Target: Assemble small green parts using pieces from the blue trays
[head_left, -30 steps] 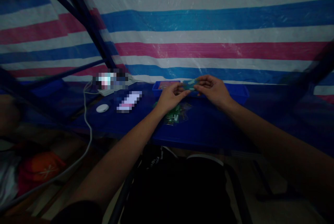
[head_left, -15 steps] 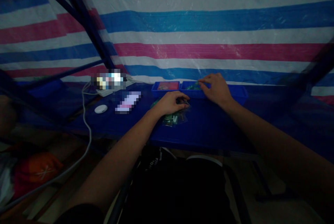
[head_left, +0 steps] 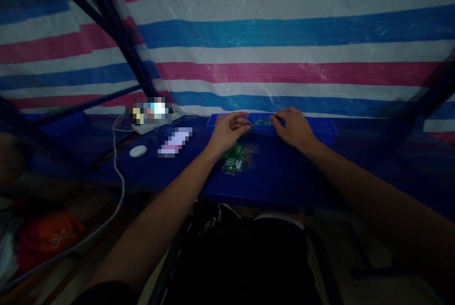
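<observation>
Your left hand [head_left: 227, 130] hovers at centre frame with its fingers [head_left: 239, 122] curled together, pinching something too small and dark to identify. Just below it, a clear bag of green parts [head_left: 236, 158] lies on the dark blue counter [head_left: 284, 172]. Your right hand [head_left: 293, 127] rests at the near rim of a blue tray [head_left: 325, 127], its fingers pinched on a small green part [head_left: 263, 121] lying inside the tray.

The tray stands at the counter's far edge, against a striped tarp [head_left: 284, 49]. Open counter stretches toward the right of the frame and toward you, ending at the front edge near mid-frame. To the left lie a small white round object [head_left: 138, 151] and a white cable [head_left: 119, 172] that drops over the counter's edge.

Half a second ago your left hand lay lower, down on the bag; it has since lifted toward the tray. Your right hand has stayed at the tray.
</observation>
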A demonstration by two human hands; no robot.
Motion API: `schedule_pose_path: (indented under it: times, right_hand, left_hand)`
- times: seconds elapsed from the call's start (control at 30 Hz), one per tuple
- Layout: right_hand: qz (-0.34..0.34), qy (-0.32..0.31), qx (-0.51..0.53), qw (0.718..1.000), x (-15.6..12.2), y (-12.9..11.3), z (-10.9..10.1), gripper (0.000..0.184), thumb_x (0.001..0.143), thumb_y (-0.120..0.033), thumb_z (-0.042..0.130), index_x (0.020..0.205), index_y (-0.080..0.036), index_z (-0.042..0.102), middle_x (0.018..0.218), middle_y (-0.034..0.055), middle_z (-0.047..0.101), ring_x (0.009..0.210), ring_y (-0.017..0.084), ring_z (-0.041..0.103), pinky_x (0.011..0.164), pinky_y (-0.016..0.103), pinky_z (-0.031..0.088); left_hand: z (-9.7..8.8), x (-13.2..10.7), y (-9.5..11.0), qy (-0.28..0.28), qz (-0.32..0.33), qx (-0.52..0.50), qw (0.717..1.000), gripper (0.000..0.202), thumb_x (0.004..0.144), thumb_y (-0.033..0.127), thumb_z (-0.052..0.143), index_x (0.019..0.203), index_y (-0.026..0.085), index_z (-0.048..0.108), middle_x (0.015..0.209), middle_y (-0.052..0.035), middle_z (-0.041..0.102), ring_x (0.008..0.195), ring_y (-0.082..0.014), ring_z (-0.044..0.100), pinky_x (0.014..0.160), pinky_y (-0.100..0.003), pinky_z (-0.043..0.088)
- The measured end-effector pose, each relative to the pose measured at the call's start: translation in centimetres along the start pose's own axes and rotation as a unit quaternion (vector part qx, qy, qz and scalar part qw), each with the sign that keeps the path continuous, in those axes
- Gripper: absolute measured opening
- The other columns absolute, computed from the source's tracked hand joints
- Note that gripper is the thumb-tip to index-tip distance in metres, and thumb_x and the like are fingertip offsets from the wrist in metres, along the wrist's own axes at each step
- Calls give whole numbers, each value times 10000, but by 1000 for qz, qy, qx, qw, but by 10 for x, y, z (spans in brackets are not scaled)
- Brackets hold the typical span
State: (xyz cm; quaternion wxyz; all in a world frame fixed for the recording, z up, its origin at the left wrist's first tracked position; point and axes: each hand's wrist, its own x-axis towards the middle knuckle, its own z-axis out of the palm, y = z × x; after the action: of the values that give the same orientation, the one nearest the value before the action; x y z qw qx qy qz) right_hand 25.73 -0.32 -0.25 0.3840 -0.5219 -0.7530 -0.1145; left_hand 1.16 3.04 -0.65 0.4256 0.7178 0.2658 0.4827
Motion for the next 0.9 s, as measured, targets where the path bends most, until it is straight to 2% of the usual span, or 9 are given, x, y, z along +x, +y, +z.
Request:
schedule_pose_path:
  times: [0.1, 0.17, 0.23, 0.33, 0.47, 0.57, 0.67, 0.77, 0.9]
  right_hand:
    - [5, 19, 80, 997, -2, -14, -2, 283, 984, -409, 570, 1026, -208, 764, 1007, 107, 767, 1011, 301, 672, 920, 477, 515]
    - [15, -24, 177, 984, -5, -23, -2, 273, 958, -434, 622, 1093, -232, 745, 1010, 78, 775, 882, 254, 698, 817, 427, 550]
    - [27, -76, 272, 959, -8, -29, 2, 310, 915, -446, 687, 1151, -247, 719, 1004, 59, 782, 792, 221, 706, 741, 389, 563]
    - [44, -104, 356, 928, -11, -32, 10, 346, 880, -429, 736, 1170, -244, 706, 981, 53, 786, 806, 214, 724, 770, 381, 575]
    - [57, -88, 364, 925, -11, -32, 11, 275, 897, -415, 716, 1102, -234, 744, 987, 61, 785, 859, 224, 733, 819, 393, 572]
    - [56, -75, 346, 934, -10, -32, 6, 250, 905, -417, 703, 1065, -239, 773, 1018, 59, 785, 878, 229, 728, 828, 398, 564]
    - [55, -79, 355, 930, -9, -31, 4, 248, 878, -422, 733, 1042, -244, 788, 1003, 50, 790, 866, 228, 725, 820, 392, 562]
    - [73, -87, 380, 918, -8, -27, 6, 264, 851, -462, 755, 993, -245, 801, 964, 48, 794, 830, 224, 719, 782, 381, 568]
    - [120, -99, 431, 889, -8, -23, 10, 347, 792, -515, 798, 1000, -238, 806, 940, 64, 795, 726, 207, 703, 693, 372, 585]
  left_hand:
    - [3, -1, 1, -16, -3, -27, 999, 432, 825, 159, 770, 1235, 154, 633, 1041, -104, 747, 959, -192, 720, 942, -389, 559]
    - [5, -2, 1, -28, -4, -43, 999, 421, 829, 154, 762, 1230, 162, 633, 1051, -104, 751, 963, -191, 723, 952, -393, 558]
    - [7, -3, 0, -36, -3, -48, 998, 415, 822, 156, 769, 1215, 174, 640, 1055, -99, 753, 958, -189, 725, 944, -388, 561]
    - [7, -4, -1, -43, -6, -32, 999, 415, 813, 178, 782, 1204, 181, 644, 1040, -99, 752, 945, -195, 728, 910, -384, 569]
    - [6, -4, -1, -11, -7, 16, 1000, 410, 783, 217, 811, 1159, 180, 654, 1015, -91, 730, 841, -178, 722, 812, -361, 579]
    - [7, -4, -1, -31, 1, 20, 999, 402, 778, 219, 808, 1144, 183, 644, 974, -79, 729, 827, -167, 709, 804, -347, 574]
    - [9, -6, 0, -51, 9, 16, 999, 399, 780, 207, 800, 1142, 185, 634, 941, -65, 721, 827, -156, 697, 807, -330, 564]
    - [10, -6, 2, -43, 19, 23, 999, 381, 783, 230, 810, 1118, 168, 638, 942, -71, 714, 828, -153, 690, 817, -330, 555]
    - [10, -7, 5, -34, 24, 22, 999, 367, 797, 251, 815, 1111, 170, 642, 953, -75, 719, 856, -164, 693, 847, -348, 549]
